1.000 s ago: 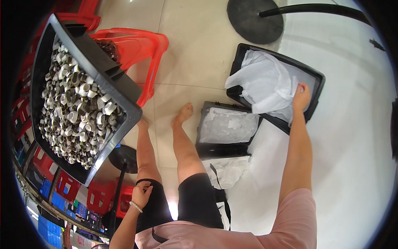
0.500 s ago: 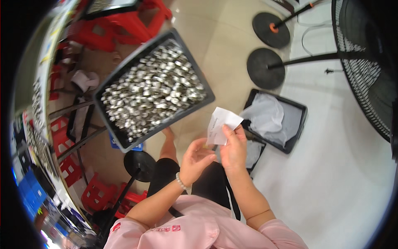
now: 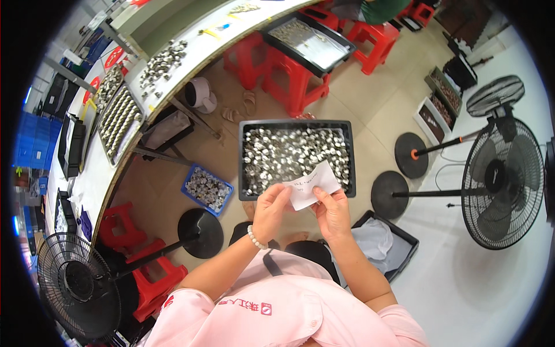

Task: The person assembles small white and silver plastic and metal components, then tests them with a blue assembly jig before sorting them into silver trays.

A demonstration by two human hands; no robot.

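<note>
A white paper slip [image 3: 307,196] with handwriting on it is stretched between my two hands. My left hand [image 3: 270,215], with a beaded bracelet at its wrist, pinches the slip's left edge. On the other side, my right hand [image 3: 333,215] grips it between thumb and fingers. Just beyond, a dark grey tray [image 3: 241,124] full of small shiny metal pieces [image 3: 283,151] sits directly ahead. The slip covers part of the tray's near right corner.
To the left runs a long curved white table [image 3: 163,81] with metal parts and a rack [image 3: 120,121]. Red stools [image 3: 295,84] stand beyond. A blue basket [image 3: 222,212] lies on the floor. Standing fans [image 3: 494,173] are on both sides; a black tray [image 3: 404,240] with cloth is at right.
The view has swung, so the tray of metal pieces now lies straight ahead instead of slanted at the left. My left hand, loose beside the slip before, now pinches its edge.
</note>
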